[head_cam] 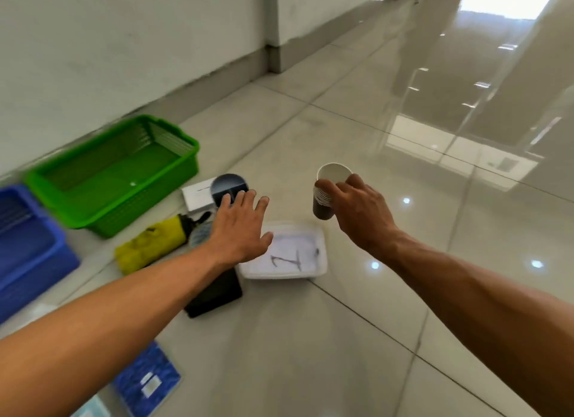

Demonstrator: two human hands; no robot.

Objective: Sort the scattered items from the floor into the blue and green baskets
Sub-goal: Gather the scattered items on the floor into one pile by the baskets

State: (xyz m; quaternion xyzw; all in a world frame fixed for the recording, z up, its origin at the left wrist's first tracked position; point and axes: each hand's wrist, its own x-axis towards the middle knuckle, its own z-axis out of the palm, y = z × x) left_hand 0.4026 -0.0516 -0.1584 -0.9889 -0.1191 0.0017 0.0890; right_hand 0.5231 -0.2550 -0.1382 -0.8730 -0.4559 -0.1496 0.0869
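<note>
My right hand (357, 208) grips a stack of paper cups (329, 184), white inside and brown outside, held above the floor. My left hand (239, 227) hovers open with fingers spread over the scattered items, its fingertips near a dark round container (228, 185). A green basket (115, 171) stands empty at the left by the wall. Only part of the blue basket (28, 246) shows at the left edge. A white plastic lid marked "1" (289, 255) lies between my hands.
On the floor lie a yellow folded umbrella (152, 242), a white box (197, 194), a black flat case (217, 292) under my left forearm, and a blue booklet (146, 382) near the bottom. Glossy tiles stretch to the right; a wall runs along the left.
</note>
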